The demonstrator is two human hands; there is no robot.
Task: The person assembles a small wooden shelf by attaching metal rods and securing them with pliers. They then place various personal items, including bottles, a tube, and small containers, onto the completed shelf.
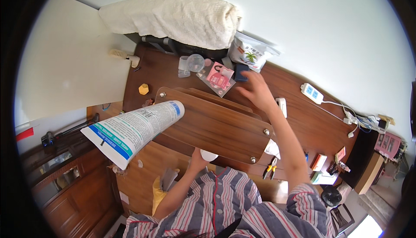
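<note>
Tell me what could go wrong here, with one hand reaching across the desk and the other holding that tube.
The right hand reaches over the raised wooden boards toward the dark case; the sleeve could catch their edge. The large white tube in the left hand sticks out sideways and may tip. The pink packet might get swept aside.

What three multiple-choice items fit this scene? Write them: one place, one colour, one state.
1. The white power strip lies: A) on the desk, right of the right hand; B) on the floor; C) on the rolled towel.
2. The small faceted block is: A) red; B) yellow; C) black.
3. The right hand is: A) fisted around pliers; B) stretched out, fingers open, by a dark blue case; C) in the lap.
A, it sits on brown wood; B, plainly yellow; B, fingers spread beside the case.
</note>
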